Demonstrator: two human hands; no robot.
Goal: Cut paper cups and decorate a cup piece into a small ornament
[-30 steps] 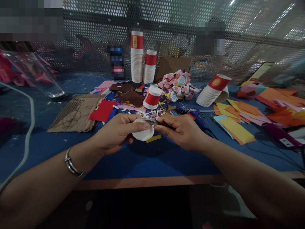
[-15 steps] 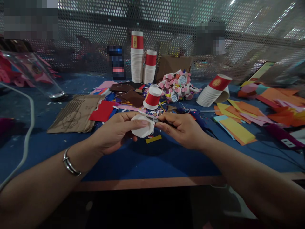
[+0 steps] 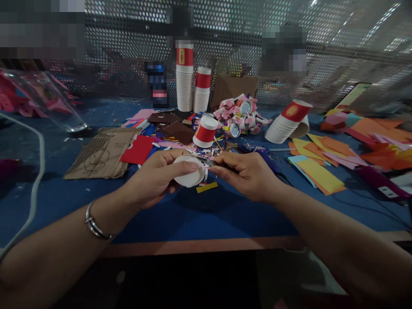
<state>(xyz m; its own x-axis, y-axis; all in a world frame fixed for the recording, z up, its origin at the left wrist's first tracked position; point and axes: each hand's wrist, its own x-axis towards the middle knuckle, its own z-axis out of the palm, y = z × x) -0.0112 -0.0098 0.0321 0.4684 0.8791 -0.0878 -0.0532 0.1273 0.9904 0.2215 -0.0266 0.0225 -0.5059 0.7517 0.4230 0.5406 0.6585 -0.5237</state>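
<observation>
My left hand (image 3: 157, 176) pinches a white round paper piece (image 3: 189, 175), like the bottom of a paper cup, with the thumb flat across its face. In my right hand (image 3: 249, 174) is a pair of scissors (image 3: 206, 161). Their metal blades point left and reach the upper right rim of the round piece; the fingers hide the handles. Just beyond both hands, a red and white paper cup (image 3: 205, 131) stands upside down among paper scraps. A yellow paper strip (image 3: 207, 187) lies below the blades on the blue table (image 3: 193, 219).
Two tall paper cup stacks (image 3: 184, 88) stand at the back. A leaning cup stack (image 3: 286, 122) and coloured paper sheets (image 3: 322, 171) lie to the right. Cardboard (image 3: 99, 154), red paper (image 3: 138, 149) and a clear container (image 3: 61, 101) are on the left. A blue glue gun (image 3: 270, 161) lies behind my right hand.
My left hand has moved the white round piece slightly left and turned it a little. The scissors have stayed at its rim, with my right hand almost in the same place.
</observation>
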